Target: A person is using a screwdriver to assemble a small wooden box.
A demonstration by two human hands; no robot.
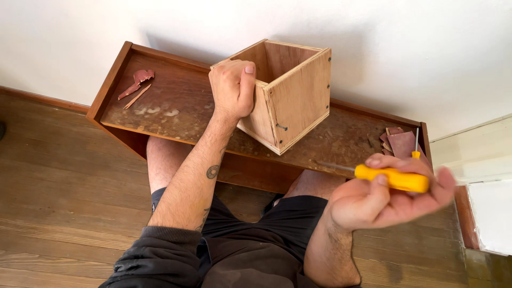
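White wall behind, worn plank floor below; work surface is a long dark-brown wooden shelf unit [176,101] lying across the person's knees. Left hand [232,88] is clenched over the top edge of the open square plywood box [290,90], thumb on the near face, steadying it at about 11 o'clock from the right hand. Right hand [384,197] grasps the yellow-handled screwdriver [392,178] loosely in fingers and thumb, its thin shaft pointing toward 9 o'clock, tip well apart from the box. A screw [281,127] stands proud near the box's lower front corner. Judgement: seat the tip square in that screw's head, keep the shaft in line with it, and press the box down firmly so it cannot twist. At 1 o'clock from the right hand lie reddish sandpaper scraps [401,143] and a second small yellow-capped tool [416,146]; torn reddish pieces [140,81] sit at the shelf's far left. Nothing blocks the path to the screw.
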